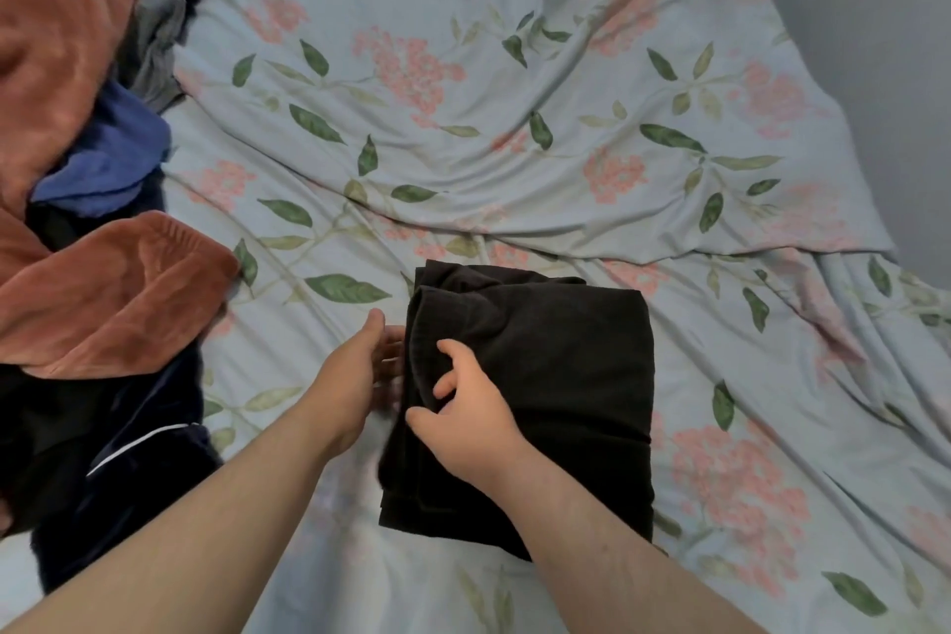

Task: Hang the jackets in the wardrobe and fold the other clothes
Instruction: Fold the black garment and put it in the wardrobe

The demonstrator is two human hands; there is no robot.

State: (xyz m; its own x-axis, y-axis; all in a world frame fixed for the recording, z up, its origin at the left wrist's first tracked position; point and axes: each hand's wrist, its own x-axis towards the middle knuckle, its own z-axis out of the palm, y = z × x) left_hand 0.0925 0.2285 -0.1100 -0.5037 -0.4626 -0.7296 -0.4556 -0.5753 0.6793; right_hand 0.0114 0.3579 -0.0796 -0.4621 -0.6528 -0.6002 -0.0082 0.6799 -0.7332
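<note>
A black garment [561, 376] lies folded into a rough rectangle on the floral bed sheet [514, 144], near the bed's front. My right hand [468, 422] rests on its left part with fingers spread and slightly bent, thumb at the left edge. My left hand [355, 376] lies flat against the garment's left edge, fingers straight, fingertips slipped under the fold. At the left lies a pile of unfolded clothes: a rust-brown velvety piece [103, 294], a blue piece [113, 155], a grey piece [159, 26] and a dark navy garment with a white stripe [128, 453].
The sheet is wrinkled, with a raised ridge running across the middle. A grey wall or floor [875, 16] shows past the bed's right edge. The clothes pile covers the bed's left side.
</note>
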